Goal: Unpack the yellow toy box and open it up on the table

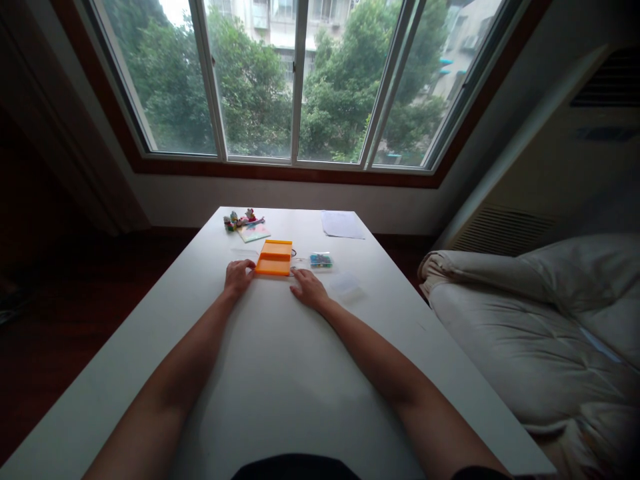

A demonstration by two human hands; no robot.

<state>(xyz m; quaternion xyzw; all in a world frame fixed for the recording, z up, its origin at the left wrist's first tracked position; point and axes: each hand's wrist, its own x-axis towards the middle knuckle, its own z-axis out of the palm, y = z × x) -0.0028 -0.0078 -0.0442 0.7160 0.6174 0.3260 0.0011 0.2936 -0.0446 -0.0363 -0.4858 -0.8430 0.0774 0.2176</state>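
Observation:
An orange open case (276, 248), with two shallow sections, lies on the white table in front of me. My left hand (239, 277) is at its near left corner, fingers bent and tips pressed together on the edge. Close to the near right corner, my right hand (309, 288) rests low on the table with its fingers apart. A thin dark loop (294, 253) shows at the case's right side. Beyond my right fingers sits a small clear box (321, 261) with blue and green pieces in it.
A translucent lid or tray (347, 287) lies right of my right hand. Colourful small figures (243, 219) and a printed card (254, 232) are at the table's far left. White paper sheets (343, 225) lie far right. A padded cream sofa (520, 320) stands beside the table.

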